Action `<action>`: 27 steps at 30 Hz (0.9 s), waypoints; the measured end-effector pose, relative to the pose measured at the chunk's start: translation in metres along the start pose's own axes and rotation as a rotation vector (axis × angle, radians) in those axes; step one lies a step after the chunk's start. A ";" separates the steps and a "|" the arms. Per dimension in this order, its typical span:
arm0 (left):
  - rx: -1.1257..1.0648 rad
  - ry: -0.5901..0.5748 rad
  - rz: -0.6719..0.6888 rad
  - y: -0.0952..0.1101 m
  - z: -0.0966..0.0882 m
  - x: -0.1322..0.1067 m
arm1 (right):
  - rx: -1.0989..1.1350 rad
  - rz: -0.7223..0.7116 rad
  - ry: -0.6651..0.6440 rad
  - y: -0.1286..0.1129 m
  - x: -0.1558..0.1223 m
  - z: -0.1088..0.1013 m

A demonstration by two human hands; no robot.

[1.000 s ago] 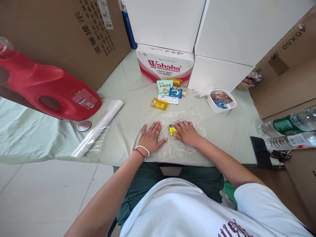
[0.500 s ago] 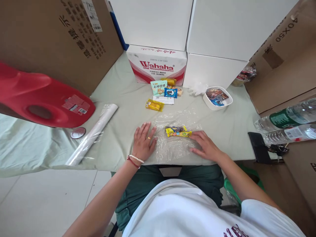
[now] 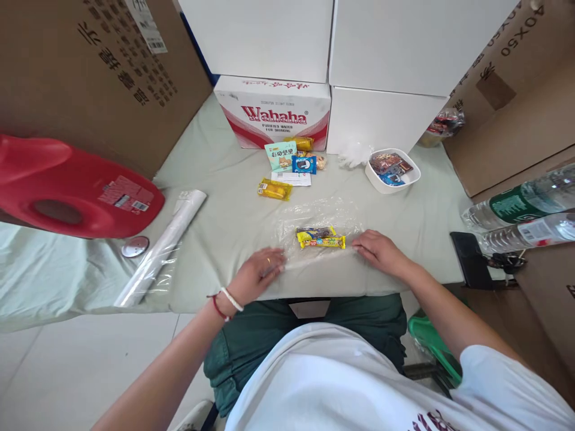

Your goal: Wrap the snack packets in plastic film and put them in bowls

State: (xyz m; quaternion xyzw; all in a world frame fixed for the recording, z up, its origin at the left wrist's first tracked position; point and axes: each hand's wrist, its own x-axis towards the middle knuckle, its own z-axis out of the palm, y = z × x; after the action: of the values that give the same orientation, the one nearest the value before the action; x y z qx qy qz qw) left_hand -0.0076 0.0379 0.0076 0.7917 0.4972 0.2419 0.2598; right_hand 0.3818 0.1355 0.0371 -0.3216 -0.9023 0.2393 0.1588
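Observation:
Two snack bars in yellow wrappers lie side by side on a sheet of clear plastic wrap [image 3: 314, 212]: a yellow and dark one [image 3: 315, 232] behind, a bright yellow one [image 3: 322, 242] in front. At the sheet's near left corner is my left hand [image 3: 258, 275], fingers closed on the film edge. My right hand [image 3: 381, 251] pinches the near right corner, just right of the bars. Between both hands the near edge of the film runs in a line close in front of the bars.
A roll of plastic wrap [image 3: 162, 248] and a red jug [image 3: 81, 188] lie at left. Packaged snacks [image 3: 283, 157] sit before the Wahaha carton [image 3: 276, 111]. A white bowl of snacks [image 3: 368, 175], a phone [image 3: 471, 260] and water bottles [image 3: 512, 206] are at right.
The near edge of the plastic wrap has moved away from me toward the bars. Both hands have gone from resting with fingers spread to closing on its corners.

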 end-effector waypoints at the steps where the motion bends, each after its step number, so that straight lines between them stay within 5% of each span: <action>1: -0.002 0.053 -0.052 -0.006 -0.006 0.013 | -0.013 0.016 -0.025 0.005 0.015 -0.007; 6: 0.131 0.290 -0.273 -0.042 -0.014 0.082 | -0.305 0.282 -0.242 0.025 0.095 -0.029; 8: 0.146 0.337 -0.303 -0.053 -0.011 0.094 | -0.403 0.330 -0.220 0.026 0.123 -0.029; 12: 0.186 0.502 -0.351 -0.048 -0.012 0.075 | -0.372 0.264 -0.141 0.016 0.163 -0.012; 16: 0.391 0.956 -0.305 0.001 -0.003 0.027 | -0.355 0.283 -0.252 0.006 0.186 0.015; 18: 0.437 0.840 -0.043 0.033 0.015 0.015 | -0.354 0.297 -0.275 0.004 0.194 0.022; 20: 0.421 0.569 0.113 0.057 0.035 0.018 | -0.325 0.293 -0.291 0.002 0.198 0.022; 23: 0.376 0.307 -0.072 0.067 0.058 0.044 | -0.240 0.258 -0.270 -0.007 0.195 0.012; 27: 0.293 0.197 -0.226 0.051 0.066 0.074 | -0.168 0.046 -0.205 -0.027 0.160 0.002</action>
State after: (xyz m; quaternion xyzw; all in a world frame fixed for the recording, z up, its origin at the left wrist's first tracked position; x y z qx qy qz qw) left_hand 0.0972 0.0750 0.0002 0.7326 0.6358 0.2127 0.1176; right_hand 0.2481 0.2217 0.0707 -0.3281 -0.9230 0.1982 0.0329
